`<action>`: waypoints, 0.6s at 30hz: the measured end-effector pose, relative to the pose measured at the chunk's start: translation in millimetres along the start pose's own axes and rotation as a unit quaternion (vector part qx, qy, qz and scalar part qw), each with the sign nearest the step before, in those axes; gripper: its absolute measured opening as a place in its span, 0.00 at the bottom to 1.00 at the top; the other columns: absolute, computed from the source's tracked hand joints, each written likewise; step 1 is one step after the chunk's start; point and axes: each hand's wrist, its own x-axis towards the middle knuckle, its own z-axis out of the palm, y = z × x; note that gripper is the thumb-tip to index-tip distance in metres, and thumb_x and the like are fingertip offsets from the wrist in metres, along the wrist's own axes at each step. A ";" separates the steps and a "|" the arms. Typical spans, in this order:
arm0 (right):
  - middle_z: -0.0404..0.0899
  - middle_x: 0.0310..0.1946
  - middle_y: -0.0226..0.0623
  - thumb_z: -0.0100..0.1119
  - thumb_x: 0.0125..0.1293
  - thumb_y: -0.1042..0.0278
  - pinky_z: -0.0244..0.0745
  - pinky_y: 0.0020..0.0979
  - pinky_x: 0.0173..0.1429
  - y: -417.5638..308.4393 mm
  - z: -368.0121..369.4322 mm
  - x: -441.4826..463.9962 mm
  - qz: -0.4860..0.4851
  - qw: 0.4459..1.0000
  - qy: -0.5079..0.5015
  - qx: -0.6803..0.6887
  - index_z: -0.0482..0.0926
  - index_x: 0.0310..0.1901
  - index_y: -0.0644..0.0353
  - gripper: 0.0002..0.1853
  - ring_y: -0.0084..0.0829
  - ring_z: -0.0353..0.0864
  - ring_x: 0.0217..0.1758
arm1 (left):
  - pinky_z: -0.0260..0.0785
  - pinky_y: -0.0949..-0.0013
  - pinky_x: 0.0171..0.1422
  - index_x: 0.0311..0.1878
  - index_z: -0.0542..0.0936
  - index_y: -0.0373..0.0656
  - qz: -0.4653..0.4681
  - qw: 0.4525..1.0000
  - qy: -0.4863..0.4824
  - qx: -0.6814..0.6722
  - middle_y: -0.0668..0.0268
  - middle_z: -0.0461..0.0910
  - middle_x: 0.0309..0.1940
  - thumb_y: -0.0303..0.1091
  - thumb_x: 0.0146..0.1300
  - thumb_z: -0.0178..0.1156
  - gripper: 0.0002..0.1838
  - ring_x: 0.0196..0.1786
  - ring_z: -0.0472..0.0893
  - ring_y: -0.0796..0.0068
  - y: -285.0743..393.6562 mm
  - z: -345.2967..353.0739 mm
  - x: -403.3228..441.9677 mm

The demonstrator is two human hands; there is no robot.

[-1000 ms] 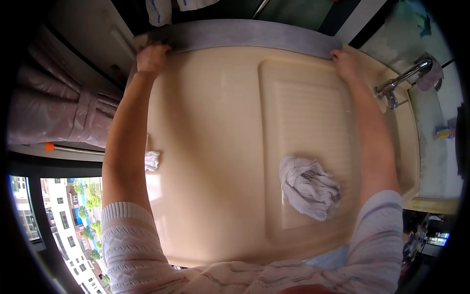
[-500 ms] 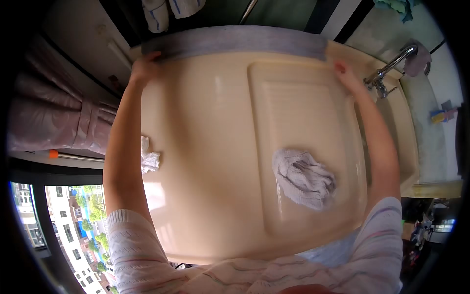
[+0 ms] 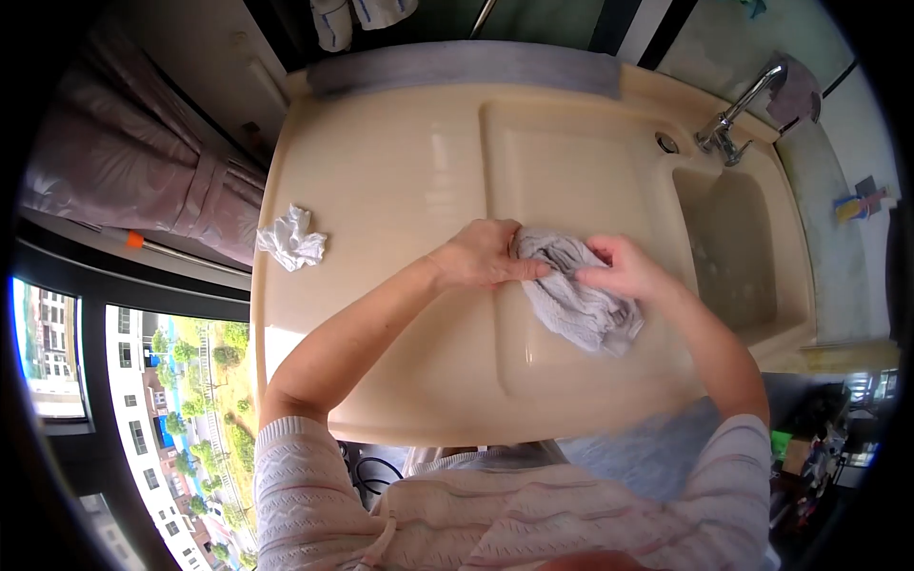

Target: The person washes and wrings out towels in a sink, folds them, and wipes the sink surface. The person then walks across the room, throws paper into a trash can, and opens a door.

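A crumpled greyish-white cloth point(image 3: 583, 309) lies on the ribbed right part of the beige sink counter point(image 3: 381, 171). My left hand point(image 3: 484, 255) grips its upper left edge, thumb on top and fingers partly hidden behind the fold. From the right, my right hand point(image 3: 624, 268) pinches the cloth between thumb and fingers. Along the counter's back edge lies a flat grey cloth strip point(image 3: 466, 68), apart from both hands. A small white crumpled cloth or tissue point(image 3: 292, 238) rests at the counter's left edge.
To the right is a sink basin point(image 3: 733, 247) with a chrome faucet point(image 3: 738, 119) behind it; a cloth hangs over the spout end. A tied pink curtain point(image 3: 143, 162) and a window stand at the left. White-and-blue items point(image 3: 357, 14) hang at the back.
Both hands have left the two ends of the grey strip at the back and come toward me, taking hold of the crumpled cloth. The strip stays along the back edge.
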 end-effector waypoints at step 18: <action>0.71 0.28 0.23 0.57 0.52 0.79 0.66 0.18 0.38 -117.7 -53.8 -100.5 -0.273 0.946 0.124 -0.126 0.73 0.35 0.61 0.08 0.13 0.68 0.33 | 0.69 0.72 0.44 0.43 0.76 0.32 0.124 0.988 0.080 0.042 0.61 0.78 0.30 0.22 0.43 0.51 0.19 0.37 0.77 0.73 56.4 24.3 -83.9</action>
